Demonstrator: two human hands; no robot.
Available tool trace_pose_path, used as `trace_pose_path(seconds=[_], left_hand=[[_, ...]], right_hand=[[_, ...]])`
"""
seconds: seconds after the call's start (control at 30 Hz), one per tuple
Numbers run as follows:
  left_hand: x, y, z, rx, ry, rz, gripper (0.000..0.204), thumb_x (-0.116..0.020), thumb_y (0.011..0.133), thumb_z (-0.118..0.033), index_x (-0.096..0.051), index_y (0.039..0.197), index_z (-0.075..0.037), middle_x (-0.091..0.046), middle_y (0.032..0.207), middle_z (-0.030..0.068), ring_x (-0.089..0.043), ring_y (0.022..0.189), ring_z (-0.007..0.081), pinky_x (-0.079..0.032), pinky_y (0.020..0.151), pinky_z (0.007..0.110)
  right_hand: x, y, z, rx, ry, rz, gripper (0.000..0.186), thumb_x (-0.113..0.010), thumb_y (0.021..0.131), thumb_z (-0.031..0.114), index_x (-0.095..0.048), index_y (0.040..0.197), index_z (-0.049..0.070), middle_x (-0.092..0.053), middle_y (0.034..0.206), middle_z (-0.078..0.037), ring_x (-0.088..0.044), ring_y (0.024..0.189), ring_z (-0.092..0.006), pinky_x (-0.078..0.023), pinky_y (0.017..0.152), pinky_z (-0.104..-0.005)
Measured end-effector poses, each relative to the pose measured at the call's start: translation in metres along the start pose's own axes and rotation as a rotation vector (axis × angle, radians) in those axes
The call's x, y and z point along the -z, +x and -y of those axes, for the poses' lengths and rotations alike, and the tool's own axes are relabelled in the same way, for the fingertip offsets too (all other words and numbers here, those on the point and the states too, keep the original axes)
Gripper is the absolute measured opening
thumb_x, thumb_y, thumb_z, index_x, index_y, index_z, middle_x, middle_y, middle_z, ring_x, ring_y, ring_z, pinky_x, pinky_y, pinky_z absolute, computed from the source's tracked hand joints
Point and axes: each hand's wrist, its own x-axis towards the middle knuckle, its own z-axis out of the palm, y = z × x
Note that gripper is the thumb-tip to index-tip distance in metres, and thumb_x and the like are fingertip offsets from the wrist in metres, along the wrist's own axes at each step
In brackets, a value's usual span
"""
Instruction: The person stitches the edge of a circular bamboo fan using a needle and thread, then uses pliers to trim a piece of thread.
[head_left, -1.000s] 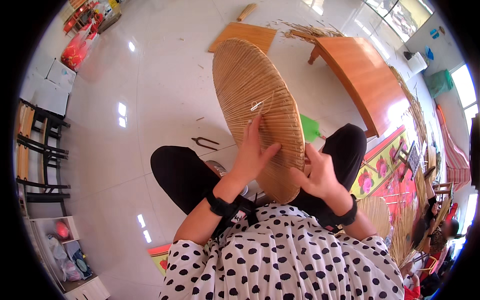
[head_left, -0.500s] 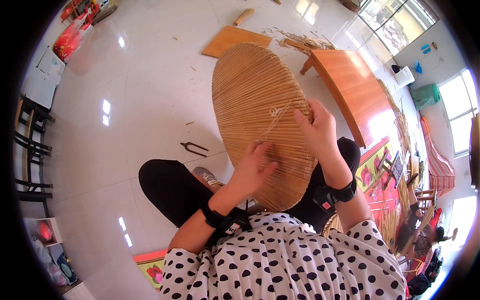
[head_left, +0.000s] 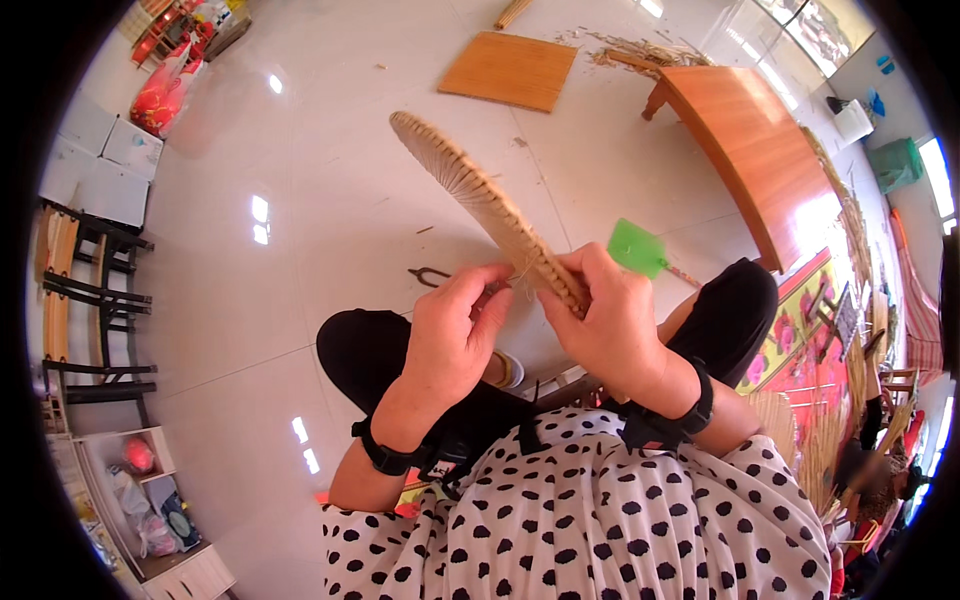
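Note:
A straw-coloured, ribbed palm-leaf fan (head_left: 470, 190) is tilted nearly edge-on above my lap, its thick bound rim turned toward me. My right hand (head_left: 615, 320) grips the near end of that rim, thumb on one side and fingers on the other. Beside the fan's left face, my left hand (head_left: 455, 325) is closed in a pinch. A thin pale thread (head_left: 522, 275) runs from the fan by those fingertips. On the floor beyond my left hand lies a dark pair of U-shaped snips (head_left: 430, 275), partly hidden by it.
A wooden table (head_left: 750, 150) stands ahead on the right. A green fly swatter (head_left: 637, 248) lies below it. On the floor ahead are a flat wooden board (head_left: 510, 70) and straw scraps (head_left: 650, 52). Stacked black-framed furniture (head_left: 95, 300) lines the left. Another person (head_left: 880, 470) sits far right.
The fan has turned from showing its broad face to nearly edge-on. My left hand has come off its face and closed in a pinch. The green fly swatter has come into view.

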Motion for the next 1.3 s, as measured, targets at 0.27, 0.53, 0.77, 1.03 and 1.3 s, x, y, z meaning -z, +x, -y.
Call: trace_pose_path(seconds=[0.27,0.53,0.77,1.03,1.3], left_hand=[[0.002,-0.029,-0.015,0.270,-0.068,0.048,0.011,-0.062,0.086,-0.002,-0.063,0.094,0.004,-0.063,0.065,0.0057,-0.057,0.055,0.0069,-0.045,0.052,0.021],[-0.001,-0.060,-0.013,0.394,-0.092,0.025,0.007,-0.057,0.087,0.001,-0.061,0.091,0.003,-0.062,0.063,0.0037,-0.053,0.051,0.0050,-0.041,0.047,0.019],[-0.010,-0.075,-0.014,0.341,0.073,-0.079,0.005,-0.057,0.090,-0.001,-0.059,0.093,0.003,-0.058,0.061,0.0028,-0.051,0.048,0.0056,-0.038,0.043,0.019],[-0.005,-0.085,-0.017,0.484,0.017,-0.157,0.004,-0.057,0.088,0.003,-0.059,0.091,0.003,-0.059,0.064,0.0035,-0.054,0.052,0.0071,-0.041,0.047,0.020],[-0.009,-0.090,-0.019,0.453,0.087,-0.238,0.005,-0.058,0.087,0.003,-0.060,0.091,0.003,-0.060,0.065,0.0031,-0.054,0.053,0.0070,-0.042,0.048,0.020]], right_hand=[[-0.005,-0.031,0.002,0.085,0.100,0.025,0.028,-0.073,0.072,0.011,-0.056,0.093,0.003,-0.062,0.067,-0.014,-0.064,0.060,-0.0329,-0.052,0.053,-0.0368],[0.004,-0.038,-0.009,0.062,0.298,0.119,0.050,-0.077,0.065,0.009,-0.055,0.109,0.001,-0.063,0.097,-0.014,-0.064,0.085,-0.0282,-0.054,0.070,-0.0333],[0.002,-0.040,-0.027,0.110,0.444,0.247,0.056,-0.078,0.062,0.011,-0.055,0.112,0.001,-0.059,0.110,-0.013,-0.058,0.099,-0.0292,-0.051,0.082,-0.0355],[-0.003,-0.037,-0.033,0.168,0.593,0.270,0.057,-0.080,0.063,0.015,-0.059,0.114,0.000,-0.057,0.110,-0.016,-0.059,0.097,-0.0302,-0.052,0.081,-0.0355],[-0.003,-0.034,-0.039,0.216,0.671,0.249,0.053,-0.080,0.064,0.016,-0.063,0.112,0.001,-0.057,0.108,-0.015,-0.059,0.095,-0.0288,-0.052,0.079,-0.0355]])
